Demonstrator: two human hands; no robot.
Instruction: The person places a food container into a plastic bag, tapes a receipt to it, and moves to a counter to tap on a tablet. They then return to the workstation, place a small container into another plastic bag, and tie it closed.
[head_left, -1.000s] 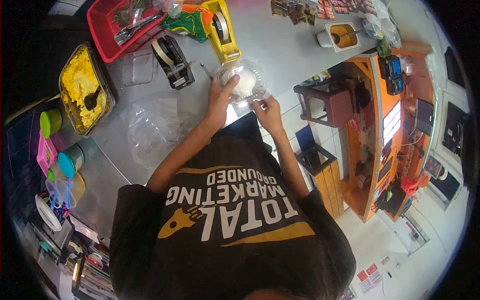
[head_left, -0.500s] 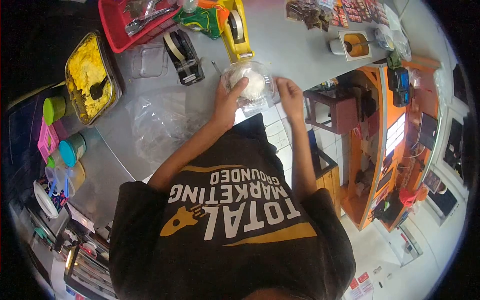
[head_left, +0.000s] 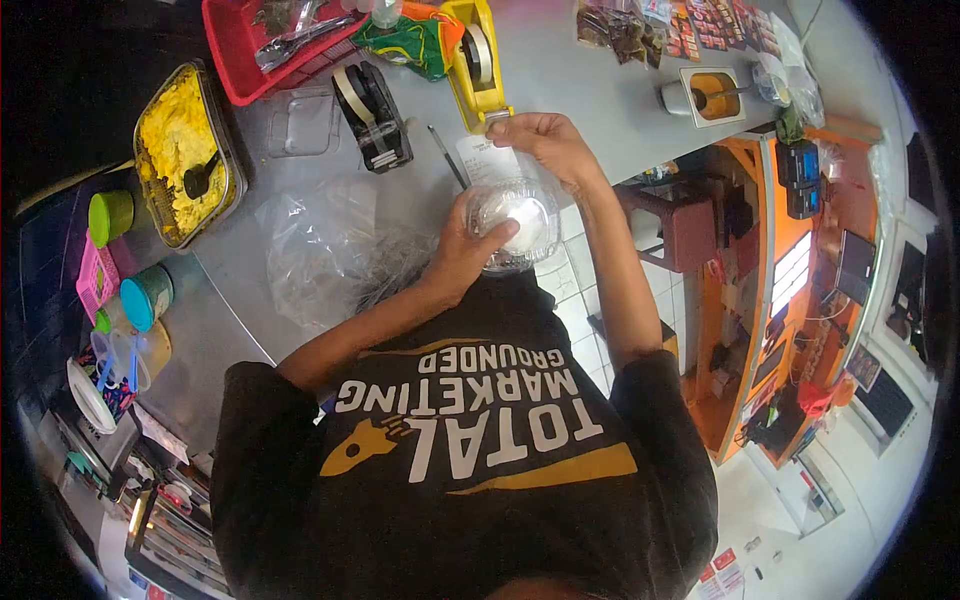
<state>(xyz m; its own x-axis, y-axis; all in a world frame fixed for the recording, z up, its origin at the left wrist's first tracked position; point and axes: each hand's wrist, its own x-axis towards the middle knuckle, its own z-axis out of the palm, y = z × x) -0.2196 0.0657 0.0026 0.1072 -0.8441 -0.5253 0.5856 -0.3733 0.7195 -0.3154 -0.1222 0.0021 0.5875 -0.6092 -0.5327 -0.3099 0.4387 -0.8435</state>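
Observation:
A clear plastic container (head_left: 541, 232) with something white and rounded inside is held by my left hand (head_left: 462, 250), the thumb lying over its lid. My right hand (head_left: 550, 145) is at the front end of the yellow tape dispenser (head_left: 464, 95), thumb and forefinger pinched together; whatever is between them is too small to tell. Beneath and beside that hand lies a printed white paper slip (head_left: 485, 160), partly behind the container. A dark pen (head_left: 446, 155) rests left of the slip.
A black tape dispenser (head_left: 372, 118), an empty clear tray (head_left: 302, 122) and crumpled plastic bags (head_left: 318, 245) lie on the metal counter (head_left: 570, 50). Farther left stands a tray of yellow food (head_left: 180, 130). A red basket (head_left: 235, 75) is at the back; a metal pan (head_left: 712, 97) stands right.
My right hand has left the container's side and moved up to the yellow dispenser. My left hand has brought the container slightly down and right, and the paper slip now shows more.

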